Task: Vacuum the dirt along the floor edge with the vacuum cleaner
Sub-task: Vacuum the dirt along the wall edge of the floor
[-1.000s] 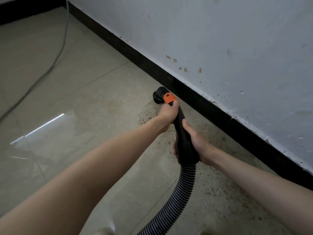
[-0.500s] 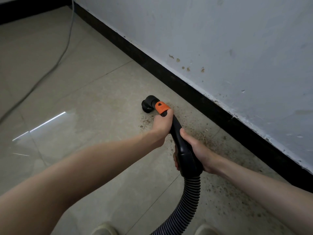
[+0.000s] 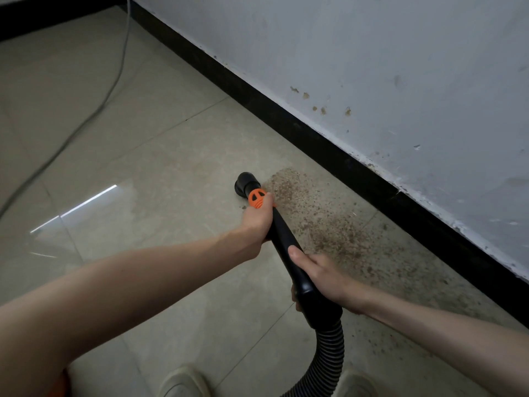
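Observation:
The black vacuum wand (image 3: 286, 245) slants across the middle of the view, with an orange collar (image 3: 256, 198) and a round black nozzle (image 3: 244, 184) on the tiled floor. My left hand (image 3: 258, 220) grips the wand just behind the orange collar. My right hand (image 3: 320, 275) grips its thicker rear end, where the ribbed hose (image 3: 329, 356) joins. A band of brown dirt (image 3: 323, 224) lies on the tiles right of the nozzle, along the black skirting (image 3: 315, 141).
A pale scuffed wall (image 3: 372, 67) rises above the skirting on the right. A grey cable (image 3: 94, 113) trails over the tiles at the left. My two pale shoes (image 3: 183, 382) show at the bottom edge, either side of the hose.
Both hands have drawn the wand back and to the left. The nozzle has slid away from the skirting, and more of the dirt band now shows to its right.

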Tool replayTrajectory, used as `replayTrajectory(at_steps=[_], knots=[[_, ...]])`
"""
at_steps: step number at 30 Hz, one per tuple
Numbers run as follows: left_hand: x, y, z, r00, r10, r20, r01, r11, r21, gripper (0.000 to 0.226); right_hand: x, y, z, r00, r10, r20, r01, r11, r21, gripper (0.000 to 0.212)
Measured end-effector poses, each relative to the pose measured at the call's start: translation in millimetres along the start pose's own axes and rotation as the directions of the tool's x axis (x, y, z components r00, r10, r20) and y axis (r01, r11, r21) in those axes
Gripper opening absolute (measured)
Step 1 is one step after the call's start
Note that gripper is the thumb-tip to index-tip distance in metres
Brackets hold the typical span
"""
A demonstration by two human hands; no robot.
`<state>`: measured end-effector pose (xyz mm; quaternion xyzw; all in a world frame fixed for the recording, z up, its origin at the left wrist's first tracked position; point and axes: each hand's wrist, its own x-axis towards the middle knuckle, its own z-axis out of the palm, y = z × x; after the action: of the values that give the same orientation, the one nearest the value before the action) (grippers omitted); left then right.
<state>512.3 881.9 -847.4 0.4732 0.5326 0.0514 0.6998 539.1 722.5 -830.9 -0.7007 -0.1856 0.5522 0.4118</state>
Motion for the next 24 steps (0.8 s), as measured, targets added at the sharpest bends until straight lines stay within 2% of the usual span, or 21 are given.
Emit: replayTrajectory(at_steps=[3,6,9,13,16,18,20,24], knots=[[-4,-9,-2,0.999,0.016,-0.035,-0.015,1.000,0.025,0.030,-1,8,4,1.000,-0.015,-0.004,0.015,1.000,-0.013,0.053],[-9,-25,-6,0.999,0.014,-0.047,-0.011,0.999,0.046,0.031,-4,23,9,0.998,-0.047,-0.031,0.043,0.992,-0.121,0.050],[-12,-40,-9,0.998,0.029,-0.063,-0.026,0.998,0.057,0.032,-8,32,11,0.999,-0.050,0.000,0.049,0.987,-0.153,0.053],[-7,-33,-7,0.993,0.086,-0.076,-0.082,0.995,0.051,0.031,3,23,5,0.999,0.030,0.043,-0.027,0.996,-0.088,0.055],[1,-23,-2,0.989,0.122,-0.085,-0.118,0.992,0.052,0.032,17,14,5,0.999,0.031,0.032,-0.030,0.999,-0.028,0.045],[5,-21,-1,0.988,0.142,-0.063,-0.138,0.989,0.061,0.034,24,9,6,1.000,0.014,0.011,-0.014,0.999,0.030,0.036],[8,-22,-4,0.987,0.160,-0.027,-0.158,0.984,0.077,0.035,29,6,7,1.000,0.010,0.001,-0.010,0.999,0.053,0.037],[11,-13,-11,0.986,0.162,0.037,-0.165,0.978,0.125,0.035,35,-5,13,0.998,0.018,-0.058,-0.021,0.998,-0.058,0.047]])
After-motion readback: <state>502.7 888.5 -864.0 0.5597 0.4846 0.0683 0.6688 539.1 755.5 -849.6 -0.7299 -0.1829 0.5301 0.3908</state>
